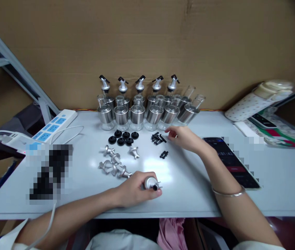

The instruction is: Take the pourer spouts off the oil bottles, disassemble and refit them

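Note:
My left hand [135,190] is closed around a silver pourer spout [151,183] near the table's front edge, its forked end and dark opening facing right and toward me. My right hand [182,137] is beside a small pile of black levers [158,139], fingertips close to the rightmost one and slightly apart. Whether they touch it is hard to see. Just below lie several tiny black rings [164,154]. Loose silver pourer spouts [114,159] lie scattered behind my left hand, with one spout [134,152] apart. Black round stoppers [121,141] form a group behind them.
Glass bottles with metal sleeves [137,114] stand in rows at the back, several rear ones topped with pourers [140,83]. A phone [232,163] lies right of my right forearm. A power strip [56,126] with cables is left; a dotted tumbler [256,100] leans at right.

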Action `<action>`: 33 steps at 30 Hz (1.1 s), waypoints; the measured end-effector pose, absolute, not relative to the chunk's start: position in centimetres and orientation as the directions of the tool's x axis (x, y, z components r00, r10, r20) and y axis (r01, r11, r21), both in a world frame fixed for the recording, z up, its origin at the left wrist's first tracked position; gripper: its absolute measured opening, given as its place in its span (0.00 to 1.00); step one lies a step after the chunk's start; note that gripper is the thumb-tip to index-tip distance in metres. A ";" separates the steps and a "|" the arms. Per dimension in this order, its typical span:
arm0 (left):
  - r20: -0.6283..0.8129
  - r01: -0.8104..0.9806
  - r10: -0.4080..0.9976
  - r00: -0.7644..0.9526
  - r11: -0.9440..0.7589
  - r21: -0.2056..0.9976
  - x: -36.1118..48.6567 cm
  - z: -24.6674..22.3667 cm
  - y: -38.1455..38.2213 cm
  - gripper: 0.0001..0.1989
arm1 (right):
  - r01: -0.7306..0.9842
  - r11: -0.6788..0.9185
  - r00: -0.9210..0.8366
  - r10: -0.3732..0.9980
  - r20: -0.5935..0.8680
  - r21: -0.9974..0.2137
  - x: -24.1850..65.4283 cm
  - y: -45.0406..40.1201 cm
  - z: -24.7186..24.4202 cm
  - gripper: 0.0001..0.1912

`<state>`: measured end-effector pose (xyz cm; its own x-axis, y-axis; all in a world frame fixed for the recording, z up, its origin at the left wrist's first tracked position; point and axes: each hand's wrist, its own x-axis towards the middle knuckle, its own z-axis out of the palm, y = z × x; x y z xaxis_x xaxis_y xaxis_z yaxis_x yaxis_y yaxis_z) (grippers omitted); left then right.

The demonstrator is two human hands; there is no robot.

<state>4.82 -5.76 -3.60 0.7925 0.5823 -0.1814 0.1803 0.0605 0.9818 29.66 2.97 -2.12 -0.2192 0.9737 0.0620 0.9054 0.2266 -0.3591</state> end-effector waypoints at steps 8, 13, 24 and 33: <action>-0.186 0.188 0.585 0.789 0.057 0.980 4.8 -3.6 -5.8 0.14 | 0.882 0.242 -0.238 0.969 0.060 -0.404 28.3 3.1 -3.3 0.12; -0.179 0.186 0.592 0.786 0.050 0.981 4.8 -3.5 -5.7 0.13 | 0.898 0.273 -0.231 0.960 0.158 -0.345 27.2 2.6 -2.9 0.10; -0.067 0.063 0.518 0.853 0.025 0.998 4.3 -4.2 -5.5 0.16 | 0.575 0.616 -0.622 0.757 0.202 -0.538 20.1 -1.9 -2.5 0.17; -0.140 0.012 0.413 0.900 0.297 0.955 4.4 -3.5 -3.3 0.18 | 0.421 0.570 -0.640 0.738 0.215 -0.705 20.0 -1.6 -2.5 0.17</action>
<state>4.41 -3.30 -3.49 0.9001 0.4127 -0.1397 0.0117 0.2975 0.9547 20.03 -1.58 -2.46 -0.6398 0.7379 0.2147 0.4212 0.5703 -0.7052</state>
